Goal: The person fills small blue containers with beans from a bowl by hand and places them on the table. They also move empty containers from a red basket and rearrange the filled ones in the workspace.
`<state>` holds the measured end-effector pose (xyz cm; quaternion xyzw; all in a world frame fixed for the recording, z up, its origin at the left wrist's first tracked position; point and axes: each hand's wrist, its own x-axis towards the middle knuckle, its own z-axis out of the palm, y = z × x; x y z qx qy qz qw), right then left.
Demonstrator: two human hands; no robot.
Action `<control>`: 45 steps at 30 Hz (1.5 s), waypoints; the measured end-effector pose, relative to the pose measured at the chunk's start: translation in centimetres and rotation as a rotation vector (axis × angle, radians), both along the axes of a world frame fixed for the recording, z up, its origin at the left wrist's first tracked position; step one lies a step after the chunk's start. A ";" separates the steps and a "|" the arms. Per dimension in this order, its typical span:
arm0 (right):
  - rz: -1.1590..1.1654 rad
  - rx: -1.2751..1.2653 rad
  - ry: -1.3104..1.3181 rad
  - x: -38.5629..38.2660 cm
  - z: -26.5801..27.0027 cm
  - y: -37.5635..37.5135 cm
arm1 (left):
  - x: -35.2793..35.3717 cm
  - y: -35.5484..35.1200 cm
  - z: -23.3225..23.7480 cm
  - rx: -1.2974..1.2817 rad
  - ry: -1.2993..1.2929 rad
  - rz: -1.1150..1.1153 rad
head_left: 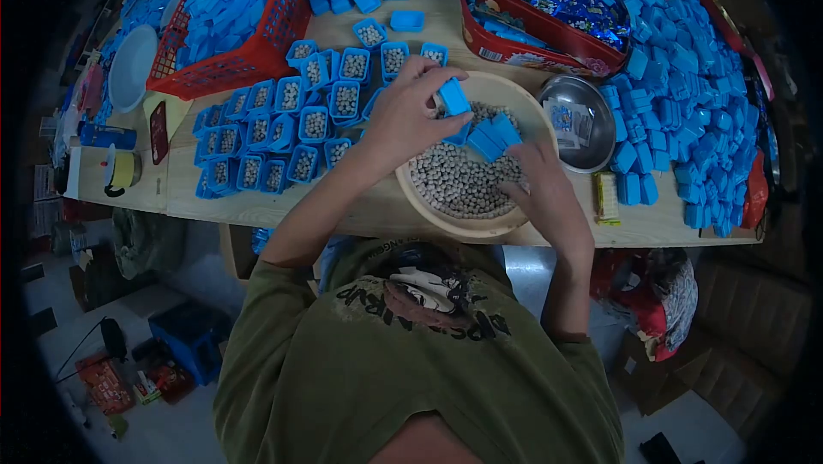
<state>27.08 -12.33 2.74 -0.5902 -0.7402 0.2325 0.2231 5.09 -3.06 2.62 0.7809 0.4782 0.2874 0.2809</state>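
A round cream basin (pixel 411 190) holds many small pale balls (pixel 463 181), with several blue boxes (pixel 495 137) lying on top of them. My left hand (pixel 411 113) is over the basin's left side, its fingers closed on a small blue box (pixel 454 96). Inside the basin's right side, my right hand (pixel 544 190) reaches down to the balls with thumb and fingers apart; nothing shows between them. To the left of the basin, many small blue boxes filled with balls (pixel 315 125) stand in a cluster on the wooden table (pixel 360 211).
A red basket (pixel 249 65) of blue boxes stands at the back left. Behind the basin is a red tin (pixel 549 57) with blue packets. A metal bowl (pixel 600 134), a yellow packet (pixel 607 198) and a heap of blue boxes (pixel 677 95) lie to the right.
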 end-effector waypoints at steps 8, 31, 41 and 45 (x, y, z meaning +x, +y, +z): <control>0.198 -0.294 -0.174 -4.0 -2.8 0.6 | -3.6 -3.1 -1.6 0.011 -0.090 -0.076; 0.255 0.100 0.284 -5.5 1.2 4.0 | -2.1 -4.0 -4.0 -0.215 -0.217 -0.108; 0.224 0.062 0.309 -5.5 1.8 3.3 | -1.8 -4.0 -4.2 -0.137 -0.224 -0.113; 0.259 0.121 0.282 -5.1 2.1 3.4 | -1.9 -4.0 -4.0 -0.114 -0.228 -0.122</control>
